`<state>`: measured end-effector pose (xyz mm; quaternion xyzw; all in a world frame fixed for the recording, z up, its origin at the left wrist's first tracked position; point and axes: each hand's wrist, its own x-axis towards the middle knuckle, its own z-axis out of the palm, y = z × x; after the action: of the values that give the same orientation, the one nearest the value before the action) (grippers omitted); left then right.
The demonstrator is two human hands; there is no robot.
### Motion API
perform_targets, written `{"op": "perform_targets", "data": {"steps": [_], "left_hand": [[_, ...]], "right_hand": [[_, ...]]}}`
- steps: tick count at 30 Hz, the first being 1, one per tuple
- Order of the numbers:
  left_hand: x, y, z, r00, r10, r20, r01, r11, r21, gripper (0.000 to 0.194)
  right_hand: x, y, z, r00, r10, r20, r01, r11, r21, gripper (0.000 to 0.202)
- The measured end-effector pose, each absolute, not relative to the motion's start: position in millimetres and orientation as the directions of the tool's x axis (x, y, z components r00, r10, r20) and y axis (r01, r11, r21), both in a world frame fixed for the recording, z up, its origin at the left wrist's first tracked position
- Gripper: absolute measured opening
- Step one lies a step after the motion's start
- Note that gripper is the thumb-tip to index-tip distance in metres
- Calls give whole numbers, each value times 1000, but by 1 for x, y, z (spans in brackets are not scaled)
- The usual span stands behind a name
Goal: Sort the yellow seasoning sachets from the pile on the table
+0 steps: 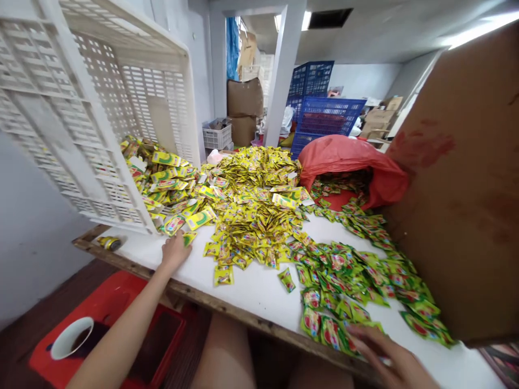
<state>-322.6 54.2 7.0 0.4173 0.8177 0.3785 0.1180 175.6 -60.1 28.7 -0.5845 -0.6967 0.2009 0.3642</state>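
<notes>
My left hand point(175, 253) is at the mouth of the tipped crate, its fingers closed on a small yellow packet point(189, 238) beside printed yellow cartons point(201, 218). Part of its grip is hidden. Down at the front right, my right hand point(387, 354) is slightly blurred, fingers stretched out and thumb apart, touching the near edge of the green packets point(330, 330). A large heap of small yellow packets point(259, 227) lies between the hands. One green packet point(287, 280) lies alone on the white tabletop point(247, 297).
A white plastic crate point(101, 119) lies on its side at left, spilling cartons. At right, a red sack point(344, 154) opens toward me beside a tall cardboard box point(458, 189). A red stool point(113, 302) holds a white cup point(73, 337). Blue crates point(328, 116) stand behind.
</notes>
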Motion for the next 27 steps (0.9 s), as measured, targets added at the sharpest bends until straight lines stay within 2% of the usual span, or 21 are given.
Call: {"op": "perform_targets", "data": {"steps": [2, 4, 5, 7, 8, 12, 14, 18, 20, 23, 24, 27], "left_hand": [[-322, 49, 7, -654, 750, 101, 534, 363, 763, 47], [-318, 42, 9, -670, 738, 82, 464, 331, 822, 48], [-313, 38, 9, -665, 744, 71, 430, 303, 850, 46], [-301, 28, 10, -623, 781, 48, 366, 237, 900, 40], [-294, 23, 11, -593, 805, 22, 306, 200, 931, 37], [-262, 0, 15, -460, 872, -166, -83, 144, 986, 39], [-247, -6, 19, -409, 885, -225, -178, 164, 970, 41], [-223, -6, 27, -350, 909, -225, -234, 148, 961, 46], [-215, -4, 28, -328, 919, -220, -242, 143, 960, 48], [-210, -5, 26, -294, 929, -227, -231, 161, 959, 49], [-210, -7, 25, -281, 930, -238, -228, 176, 958, 49], [-205, -11, 20, -227, 931, -286, -230, 234, 945, 49]], "right_hand": [[119, -40, 26, -277, 946, 168, 590, 306, -747, 21], [50, -18, 23, -400, 899, 176, 527, 383, -758, 19], [17, -7, 20, -449, 870, 204, 520, 441, -732, 18], [-39, 12, 14, -530, 808, 257, 579, 567, -586, 12], [-60, 20, 11, -547, 795, 260, 588, 587, -557, 8], [-92, 31, 0, -498, 827, 261, 664, 558, -498, 27], [-91, 26, -2, -477, 843, 249, 696, 535, -478, 32], [-75, 16, 0, -449, 872, 195, 714, 481, -509, 39], [-54, 12, 6, -430, 889, 157, 659, 428, -618, 39], [8, 6, 24, -354, 925, 139, 477, 307, -824, 38], [36, 5, 31, -321, 937, 136, 437, 274, -857, 31], [121, 1, 47, -269, 957, 110, 473, 230, -850, 17]]}}
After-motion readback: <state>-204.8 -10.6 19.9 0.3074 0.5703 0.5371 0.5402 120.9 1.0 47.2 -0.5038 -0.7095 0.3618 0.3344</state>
